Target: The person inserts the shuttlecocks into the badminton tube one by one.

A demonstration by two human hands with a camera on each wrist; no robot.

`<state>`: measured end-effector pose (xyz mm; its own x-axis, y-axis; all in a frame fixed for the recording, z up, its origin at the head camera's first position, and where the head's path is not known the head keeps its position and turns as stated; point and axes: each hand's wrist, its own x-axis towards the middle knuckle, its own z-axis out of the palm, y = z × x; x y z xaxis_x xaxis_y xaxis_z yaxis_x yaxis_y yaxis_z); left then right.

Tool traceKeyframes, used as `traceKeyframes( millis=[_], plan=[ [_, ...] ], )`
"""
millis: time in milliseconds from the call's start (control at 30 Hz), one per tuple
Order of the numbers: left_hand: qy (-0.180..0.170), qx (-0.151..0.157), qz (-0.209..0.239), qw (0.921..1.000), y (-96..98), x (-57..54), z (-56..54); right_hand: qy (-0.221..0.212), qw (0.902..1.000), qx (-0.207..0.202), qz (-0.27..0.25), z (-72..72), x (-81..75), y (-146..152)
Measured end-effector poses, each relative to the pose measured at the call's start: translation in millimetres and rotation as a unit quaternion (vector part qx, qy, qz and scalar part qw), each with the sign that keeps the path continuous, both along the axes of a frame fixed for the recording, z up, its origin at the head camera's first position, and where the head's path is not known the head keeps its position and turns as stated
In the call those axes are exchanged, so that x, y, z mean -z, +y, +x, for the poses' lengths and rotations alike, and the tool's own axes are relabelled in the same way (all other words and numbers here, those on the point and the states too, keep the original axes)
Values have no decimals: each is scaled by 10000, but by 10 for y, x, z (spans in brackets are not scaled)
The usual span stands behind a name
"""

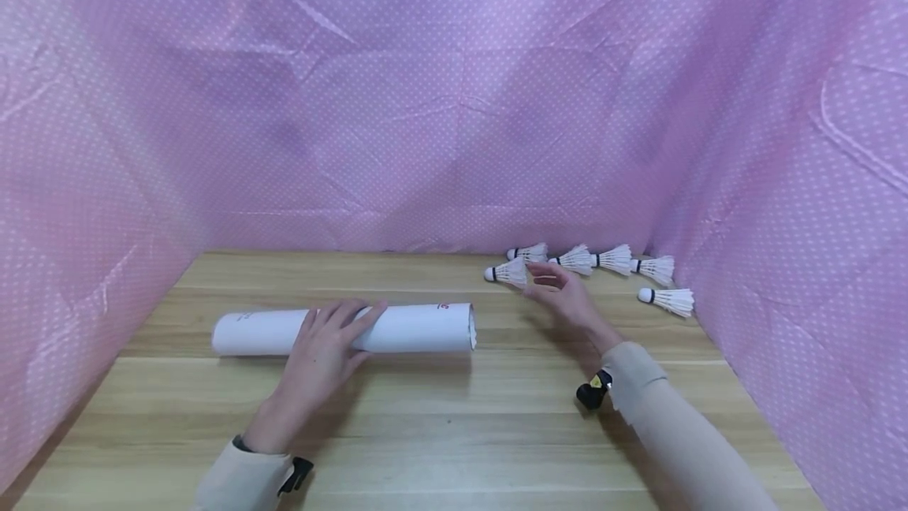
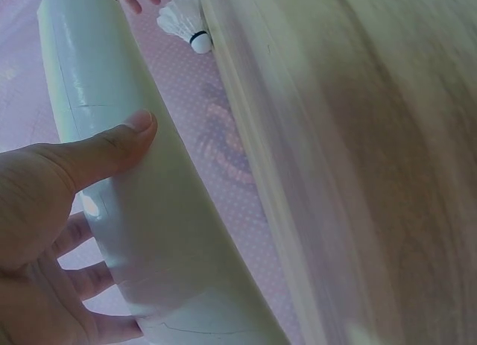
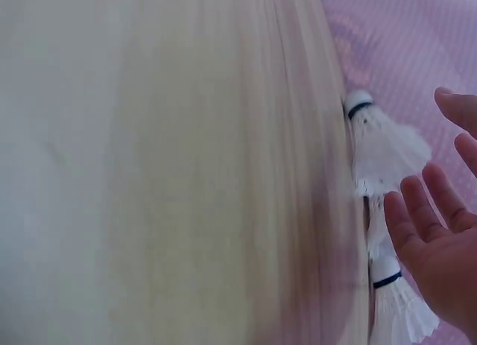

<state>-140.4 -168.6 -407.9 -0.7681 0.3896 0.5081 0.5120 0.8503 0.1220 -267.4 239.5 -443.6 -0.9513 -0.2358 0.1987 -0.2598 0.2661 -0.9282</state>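
Pink dotted cloth (image 1: 454, 117) encloses the wood-grain tabletop (image 1: 440, 432) at the back and on both sides. From where I stand, the work area reads as follows.

Left grip (image 1: 325, 345): grasping. Thumb and fingers are wrapped about a white tube (image 1: 414, 328), which lies on its side with its long axis running left to right. Its right end faces the right half of the tabletop; something white shows at that rim.

Right grip (image 1: 567, 298): released and holding nothing, fingers apart. Its fingertips point left, at the feather end of the nearest shuttlecock (image 1: 508, 273). Contact cannot be confirmed.

Governing relation: this shuttlecock lies immediately left of the right grip, near the back edge of the tabletop. Its long axis runs roughly left to right, cork to the left, feathers toward the fingers. Relative to the tube, it sits beyond and to the right of the right-hand rim. The right grip is clearly the nearer of the two; the left is well apart from it.

Remaining shuttlecocks (image 1: 612, 259): five, four along the back edge and one nearer the front at far right, all on their sides, corks leftward.
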Motion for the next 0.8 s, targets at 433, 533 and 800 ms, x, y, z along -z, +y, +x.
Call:
traceKeyframes(
  millis=[433, 533, 800],
  plan=[
    [-3, 95, 96, 9999, -13, 7, -25, -158, 9990, -124, 409, -187, 66, 5],
    [60, 132, 109, 9998, -14, 15, -36, -326, 9987, -134, 370, -211, 68, -20],
    [-88, 110, 127, 9998, -7, 11, -56, -358, 9967, -5, 735, -302, 61, -47]
  ],
)
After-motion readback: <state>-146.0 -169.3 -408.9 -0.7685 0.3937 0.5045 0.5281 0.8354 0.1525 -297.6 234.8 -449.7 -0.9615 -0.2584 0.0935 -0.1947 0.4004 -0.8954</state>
